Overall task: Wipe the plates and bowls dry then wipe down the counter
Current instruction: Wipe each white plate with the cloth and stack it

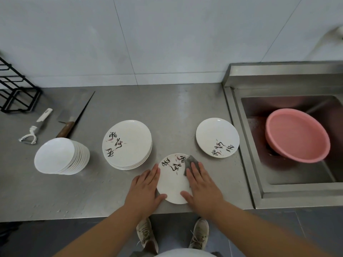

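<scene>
Two bare forearms are reaching up from the bottom of the frame, and the plate (172,184) is lying flat between the hands, at the lower centre near the front edge of the table (92,191). The right hand (202,190) is spread flat with straight fingers, pressing a grey cloth (191,164) onto the plate's upper right part. The left hand (146,190) is also released and flat, gripping nothing, its fingers lying along the left rim and its thumb touching the near rim, steadying it.

The plate's bare face is stretching left of the cloth, so the next wipe probably needs the right hand sweeping toward the left one. The plate is round, white and shallow, with black brush lettering and faint reddish leaves. Any wetness is too faint to tell.

A stack of matching plates (128,143) is sitting up and to the left, with leaning white bowls (55,154) further left. Another plate pile (217,136) is sitting to the upper right, beside the sink (246,164) holding a pink basin (297,134).
</scene>
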Available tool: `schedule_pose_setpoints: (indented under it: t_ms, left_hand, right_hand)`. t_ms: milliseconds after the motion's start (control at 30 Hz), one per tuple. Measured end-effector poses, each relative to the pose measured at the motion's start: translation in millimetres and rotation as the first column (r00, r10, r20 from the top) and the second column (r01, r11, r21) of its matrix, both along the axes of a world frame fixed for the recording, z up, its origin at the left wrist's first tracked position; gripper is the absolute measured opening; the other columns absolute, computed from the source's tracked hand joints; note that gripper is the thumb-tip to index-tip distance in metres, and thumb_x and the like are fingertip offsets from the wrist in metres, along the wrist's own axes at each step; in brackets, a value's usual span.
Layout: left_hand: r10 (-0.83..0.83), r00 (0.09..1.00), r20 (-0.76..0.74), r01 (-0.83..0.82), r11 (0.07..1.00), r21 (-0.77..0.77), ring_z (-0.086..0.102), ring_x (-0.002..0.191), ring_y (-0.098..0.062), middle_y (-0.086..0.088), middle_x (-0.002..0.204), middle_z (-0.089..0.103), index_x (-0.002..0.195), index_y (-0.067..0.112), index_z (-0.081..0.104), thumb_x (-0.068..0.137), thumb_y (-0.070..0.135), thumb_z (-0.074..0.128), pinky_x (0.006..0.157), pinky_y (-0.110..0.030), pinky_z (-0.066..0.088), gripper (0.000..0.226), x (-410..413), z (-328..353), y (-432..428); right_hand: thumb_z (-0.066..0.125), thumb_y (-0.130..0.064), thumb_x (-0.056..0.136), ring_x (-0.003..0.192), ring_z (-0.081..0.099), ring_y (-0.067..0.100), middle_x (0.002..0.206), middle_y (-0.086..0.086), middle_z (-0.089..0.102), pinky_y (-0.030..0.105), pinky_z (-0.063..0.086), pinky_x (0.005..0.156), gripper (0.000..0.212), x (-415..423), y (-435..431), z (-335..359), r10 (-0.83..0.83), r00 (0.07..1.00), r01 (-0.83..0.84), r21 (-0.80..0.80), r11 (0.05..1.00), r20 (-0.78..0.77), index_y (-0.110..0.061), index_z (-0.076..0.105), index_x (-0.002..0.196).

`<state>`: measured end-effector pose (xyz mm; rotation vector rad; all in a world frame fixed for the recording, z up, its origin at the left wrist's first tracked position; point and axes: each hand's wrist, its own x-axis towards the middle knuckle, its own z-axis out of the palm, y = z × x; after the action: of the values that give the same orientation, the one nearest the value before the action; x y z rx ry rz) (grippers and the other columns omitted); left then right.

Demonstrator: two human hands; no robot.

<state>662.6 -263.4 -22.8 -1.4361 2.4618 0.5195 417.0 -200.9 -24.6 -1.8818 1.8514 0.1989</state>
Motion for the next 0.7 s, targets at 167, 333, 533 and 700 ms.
schedule_pose_setpoints:
  t_ms: [167,333,533,700]
  left_hand:
    - [0.018,1.000,-0.002,-0.019,0.997,-0.078,0.031,0.151,-0.030,0.003,0.171,0.007,0.160,0.021,0.033,0.085,0.078,0.039,0.122,-0.050,0.025,0.094,3,-6,6]
    - [-0.157,0.987,-0.021,0.148,0.961,-0.232,0.031,0.152,-0.030,-0.004,0.168,0.029,0.108,0.029,0.061,0.087,0.075,0.047,0.122,-0.048,0.014,0.053,5,-8,13]
    - [-0.201,0.979,-0.022,0.191,0.955,-0.228,0.048,0.143,-0.027,-0.006,0.152,0.054,0.099,0.026,0.062,0.087,0.072,0.047,0.118,-0.052,0.034,0.050,3,-18,14]
    - [-0.200,0.979,-0.048,0.184,0.956,-0.230,0.057,0.133,-0.026,-0.003,0.145,0.061,0.101,0.027,0.065,0.083,0.074,0.051,0.111,-0.049,0.035,0.052,3,-14,15]
  right_hand:
    - [0.009,-0.074,0.098,0.155,-0.029,0.030,0.170,0.003,-0.022,0.051,0.004,0.130,0.091,13,42,16,-0.051,0.999,0.049,0.096,0.994,0.015,-0.017,0.001,0.167]
    - [0.016,-0.068,0.104,0.157,-0.025,0.028,0.172,-0.008,-0.017,0.048,0.002,0.131,0.078,-1,-10,23,-0.020,0.998,0.015,0.068,0.998,0.063,-0.025,0.002,0.167]
    - [0.024,-0.066,0.104,0.158,-0.022,0.027,0.170,-0.006,-0.026,0.051,0.006,0.128,0.081,19,16,20,-0.121,0.989,0.111,0.116,0.987,0.088,-0.027,-0.011,0.165]
    - [0.018,-0.071,0.101,0.157,-0.022,0.037,0.172,0.002,-0.022,0.052,-0.002,0.127,0.085,26,34,25,-0.075,0.997,0.071,0.165,0.984,0.019,-0.023,-0.009,0.166]
